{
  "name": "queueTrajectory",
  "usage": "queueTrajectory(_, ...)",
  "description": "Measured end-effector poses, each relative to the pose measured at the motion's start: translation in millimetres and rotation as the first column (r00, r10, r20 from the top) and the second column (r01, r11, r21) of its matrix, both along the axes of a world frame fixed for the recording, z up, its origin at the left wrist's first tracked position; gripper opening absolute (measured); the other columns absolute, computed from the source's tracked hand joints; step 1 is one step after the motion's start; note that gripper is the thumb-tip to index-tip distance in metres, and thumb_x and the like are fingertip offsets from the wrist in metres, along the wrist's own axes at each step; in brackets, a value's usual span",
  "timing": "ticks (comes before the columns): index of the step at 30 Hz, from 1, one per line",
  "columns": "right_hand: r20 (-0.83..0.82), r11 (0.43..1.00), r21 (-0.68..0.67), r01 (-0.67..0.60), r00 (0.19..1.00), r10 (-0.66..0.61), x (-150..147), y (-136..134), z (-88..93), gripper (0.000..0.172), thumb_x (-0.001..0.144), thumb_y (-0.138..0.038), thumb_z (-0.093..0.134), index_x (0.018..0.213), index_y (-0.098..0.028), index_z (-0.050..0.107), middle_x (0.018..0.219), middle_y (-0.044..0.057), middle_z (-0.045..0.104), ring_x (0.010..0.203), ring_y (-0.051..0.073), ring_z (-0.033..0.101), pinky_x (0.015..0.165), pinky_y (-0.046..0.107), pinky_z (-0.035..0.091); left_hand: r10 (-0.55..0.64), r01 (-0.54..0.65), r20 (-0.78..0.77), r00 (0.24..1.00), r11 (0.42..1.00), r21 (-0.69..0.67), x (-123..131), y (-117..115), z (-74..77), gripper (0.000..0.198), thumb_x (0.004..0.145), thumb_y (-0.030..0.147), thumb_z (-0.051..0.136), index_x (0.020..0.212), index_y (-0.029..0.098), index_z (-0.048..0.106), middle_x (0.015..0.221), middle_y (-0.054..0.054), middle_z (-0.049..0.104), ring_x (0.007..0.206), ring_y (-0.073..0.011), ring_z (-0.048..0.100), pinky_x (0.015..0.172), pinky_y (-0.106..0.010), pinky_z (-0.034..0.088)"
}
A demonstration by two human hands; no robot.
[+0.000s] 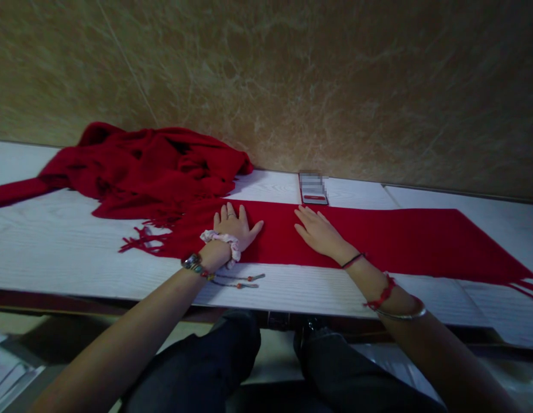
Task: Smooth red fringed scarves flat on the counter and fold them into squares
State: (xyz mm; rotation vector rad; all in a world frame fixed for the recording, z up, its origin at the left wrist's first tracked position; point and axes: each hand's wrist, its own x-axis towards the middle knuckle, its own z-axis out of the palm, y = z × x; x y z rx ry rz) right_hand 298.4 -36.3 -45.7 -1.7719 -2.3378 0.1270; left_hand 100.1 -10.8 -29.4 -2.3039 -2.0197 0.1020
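Observation:
A red fringed scarf (395, 238) lies flat in a long folded strip across the white table. My left hand (235, 226) rests palm down on its left part with fingers spread, a scrunchie and beaded bracelets at the wrist. Farther right, my right hand (320, 232) lies flat on the middle of the strip, fingers stretched out. Fringe shows at the strip's left end and at its far right corner. To the left, a crumpled heap of red cloth (150, 166) touches or overlaps the scarf's left end; I cannot tell whether they join.
Behind the scarf, a phone (313, 189) with a blurred screen lies against the wall side. A brown marbled wall (292, 86) rises along the back edge of the white table (55, 246). Papers (11, 367) are stacked below at the lower left.

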Motion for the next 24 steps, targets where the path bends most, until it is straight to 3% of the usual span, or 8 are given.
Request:
queueTrajectory(6, -0.025, 1.000, 0.021, 0.005, 1.000, -0.004, 0.9, 0.5, -1.8, 0.050, 0.087, -0.032, 0.029, 0.131, -0.010, 0.037, 0.140, 0.014, 0.032, 0.129, 0.023, 0.025, 0.104, 0.045, 0.022, -0.091, 0.095, -0.054, 0.994, 0.992, 0.079, -29.8, 13.7, 19.9, 0.050, 0.087, 0.044, 0.030, 0.124, 0.015, 0.046, 0.133, -0.014, 0.038, 0.123, -0.0328, 0.033, 0.089, -0.043, 0.038)
queueTrajectory(8, -0.032, 0.999, 0.032, -0.003, 0.999, 0.004, 1.6, 1.3, -2.7, 0.050, 0.087, -0.032, 0.029, 0.130, -0.010, 0.038, 0.139, 0.014, 0.033, 0.129, 0.023, 0.026, 0.104, 0.045, 0.022, -0.024, 0.035, -0.074, 0.997, 0.987, 0.158, -52.2, 28.2, 31.0, 0.046, 0.086, 0.041, 0.031, 0.122, 0.017, 0.047, 0.135, -0.013, 0.036, 0.122, -0.0354, 0.031, 0.087, -0.045, 0.037)
queueTrajectory(10, -0.032, 0.999, 0.046, -0.010, 0.999, 0.011, 2.3, 2.1, -3.5, 0.049, 0.086, -0.032, 0.030, 0.130, -0.012, 0.039, 0.139, 0.013, 0.034, 0.129, 0.023, 0.027, 0.103, 0.044, 0.024, 0.001, 0.002, -0.066, 0.998, 0.999, 0.045, -76.1, 45.2, 40.0, 0.048, 0.085, 0.040, 0.035, 0.121, 0.011, 0.047, 0.121, -0.016, 0.050, 0.111, -0.0336, 0.045, 0.083, -0.039, 0.041)
queueTrajectory(13, -0.019, 0.998, 0.062, -0.008, 1.000, 0.009, 2.9, 3.1, -4.2, 0.049, 0.086, -0.032, 0.031, 0.130, -0.013, 0.040, 0.138, 0.012, 0.036, 0.128, 0.022, 0.029, 0.102, 0.043, 0.025, -0.143, 0.140, -0.023, 0.989, 0.984, -0.106, -103.5, 66.3, 45.7, 0.044, 0.083, 0.035, 0.039, 0.117, 0.010, 0.050, 0.100, -0.006, 0.061, 0.093, -0.0196, 0.057, 0.077, -0.021, 0.040)
queueTrajectory(17, -0.012, 0.999, 0.048, -0.007, 1.000, 0.007, 3.1, 3.1, -3.1, 0.050, 0.086, -0.033, 0.030, 0.129, -0.009, 0.041, 0.138, 0.014, 0.035, 0.127, 0.024, 0.029, 0.103, 0.043, 0.024, -0.284, 0.284, 0.003, 0.959, 0.955, -0.081, -111.5, 69.1, 44.3, 0.042, 0.074, 0.038, 0.045, 0.107, 0.016, 0.057, 0.093, -0.004, 0.062, 0.085, -0.0170, 0.058, 0.073, -0.020, 0.041)
queueTrajectory(19, -0.015, 0.999, 0.039, -0.009, 1.000, 0.010, 3.2, 2.8, -1.9, 0.050, 0.087, -0.033, 0.030, 0.129, -0.009, 0.040, 0.138, 0.014, 0.035, 0.128, 0.023, 0.029, 0.103, 0.043, 0.024, -0.412, 0.412, 0.022, 0.911, 0.909, -0.056, -107.2, 60.1, 43.6, 0.039, 0.072, 0.037, 0.044, 0.103, 0.018, 0.059, 0.094, -0.004, 0.062, 0.086, -0.0176, 0.057, 0.076, -0.022, 0.041)
queueTrajectory(22, -0.005, 1.000, 0.027, -0.011, 1.000, 0.011, 3.3, 2.5, -0.5, 0.050, 0.087, -0.033, 0.029, 0.129, -0.008, 0.040, 0.139, 0.014, 0.034, 0.128, 0.024, 0.028, 0.103, 0.043, 0.023, -0.611, 0.626, 0.139, 0.779, 0.770, -0.124, -102.0, 44.9, 45.2, 0.037, 0.074, 0.040, 0.041, 0.094, 0.019, 0.064, 0.094, -0.005, 0.061, 0.087, -0.0166, 0.056, 0.080, -0.023, 0.040)
queueTrajectory(24, 0.009, 1.000, 0.025, -0.012, 1.000, 0.011, 3.5, 2.6, -0.5, 0.051, 0.087, -0.032, 0.030, 0.129, -0.006, 0.040, 0.139, 0.015, 0.033, 0.128, 0.024, 0.028, 0.104, 0.041, 0.022, -0.660, 0.692, 0.227, 0.716, 0.713, -0.113, -103.6, 39.7, 47.5, 0.039, 0.079, 0.041, 0.036, 0.090, 0.019, 0.066, 0.099, -0.006, 0.060, 0.091, -0.0160, 0.055, 0.084, -0.023, 0.039)
